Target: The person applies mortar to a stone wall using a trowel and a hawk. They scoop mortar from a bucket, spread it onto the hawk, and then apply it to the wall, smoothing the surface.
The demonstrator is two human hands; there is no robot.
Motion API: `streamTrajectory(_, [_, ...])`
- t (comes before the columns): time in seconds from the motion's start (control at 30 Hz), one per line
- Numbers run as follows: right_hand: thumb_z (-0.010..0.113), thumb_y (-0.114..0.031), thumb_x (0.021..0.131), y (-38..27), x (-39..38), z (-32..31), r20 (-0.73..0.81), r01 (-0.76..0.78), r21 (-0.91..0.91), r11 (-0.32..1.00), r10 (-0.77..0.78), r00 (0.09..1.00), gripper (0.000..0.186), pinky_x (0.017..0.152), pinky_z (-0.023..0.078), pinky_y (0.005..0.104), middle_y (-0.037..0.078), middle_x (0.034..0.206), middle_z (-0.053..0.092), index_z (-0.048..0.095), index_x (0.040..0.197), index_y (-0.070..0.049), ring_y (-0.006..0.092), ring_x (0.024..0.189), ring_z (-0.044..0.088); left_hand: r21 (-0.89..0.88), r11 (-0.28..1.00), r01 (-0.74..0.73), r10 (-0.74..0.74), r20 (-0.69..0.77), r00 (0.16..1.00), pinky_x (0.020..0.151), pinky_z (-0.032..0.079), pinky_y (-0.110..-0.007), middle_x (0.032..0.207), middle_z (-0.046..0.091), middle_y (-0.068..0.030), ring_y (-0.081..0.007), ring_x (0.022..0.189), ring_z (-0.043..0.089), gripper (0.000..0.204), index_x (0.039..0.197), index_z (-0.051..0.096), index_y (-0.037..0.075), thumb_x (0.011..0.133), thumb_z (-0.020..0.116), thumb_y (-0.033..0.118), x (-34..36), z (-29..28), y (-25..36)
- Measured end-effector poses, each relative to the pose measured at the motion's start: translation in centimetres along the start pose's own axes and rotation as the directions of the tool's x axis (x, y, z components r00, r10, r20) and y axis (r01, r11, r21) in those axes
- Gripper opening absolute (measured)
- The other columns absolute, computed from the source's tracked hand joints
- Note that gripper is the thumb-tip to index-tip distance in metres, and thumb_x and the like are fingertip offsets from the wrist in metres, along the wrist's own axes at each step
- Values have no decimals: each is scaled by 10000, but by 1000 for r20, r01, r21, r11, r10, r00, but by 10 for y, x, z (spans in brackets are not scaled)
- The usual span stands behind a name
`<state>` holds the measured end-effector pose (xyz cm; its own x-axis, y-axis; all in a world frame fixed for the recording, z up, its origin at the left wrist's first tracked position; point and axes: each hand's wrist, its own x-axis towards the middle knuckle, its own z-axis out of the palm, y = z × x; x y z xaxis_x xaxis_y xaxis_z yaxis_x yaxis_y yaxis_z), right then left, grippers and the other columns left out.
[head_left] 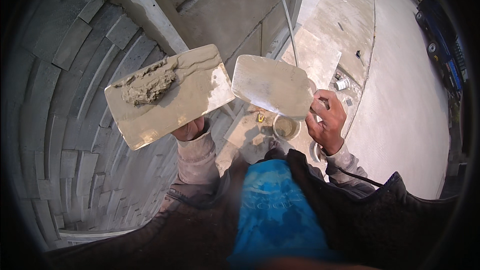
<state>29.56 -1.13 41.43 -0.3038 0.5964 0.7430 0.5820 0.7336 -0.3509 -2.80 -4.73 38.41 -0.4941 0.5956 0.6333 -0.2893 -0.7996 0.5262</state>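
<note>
My left hand (189, 131) is closed beneath a flat rectangular plasterer's hawk (170, 120), its fingers mostly hidden by the board. A lumpy heap of wet grey mortar (149, 86) lies on the hawk's left part, with a thin smear spread toward its far edge. My right hand (327, 121) grips a plastering trowel (272, 85) at its right end; the handle is mostly hidden. The trowel's broad face is coated with a thin grey film. Hawk and trowel are side by side at about chest height, with their near edges almost meeting.
A rough stacked-stone wall (75, 105) curves along the left. Ahead stands a grey panelled wall (235, 17), with a thin metal bar (286, 20) near its right edge. Below are a bucket (299, 130), a yellow tape measure (260, 118) and a white can (342, 84). Vehicles (442, 45) stand far right.
</note>
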Motion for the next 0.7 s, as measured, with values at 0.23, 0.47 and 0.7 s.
streamTrajectory(0.23, [784,-90,638,46,22,22,80,106,152,983,-119,990,231,703,460,369,69,1001,646,682,845,-84,250,836,624,-157,987,25,-19,42,999,1136,398,-548,1499,452,-160,-371,1380,447,654,1494,386,87,974,595,425,-22,22,8])
streamTrajectory(0.47, [755,-50,620,49,48,45,100,214,349,912,-263,960,253,731,476,366,78,1019,634,681,862,-66,257,856,632,432,902,10,-57,95,994,1031,479,-449,1330,561,-130,-278,1210,575,607,1397,459,31,930,699,334,-42,22,21])
streamTrajectory(0.7, [733,-21,625,6,63,66,64,163,533,831,-231,971,313,706,502,356,92,1008,614,717,936,-55,260,825,632,689,725,-13,-87,110,990,966,472,-318,1242,636,-129,-181,1112,615,497,1355,499,-63,894,666,22,-28,53,51])
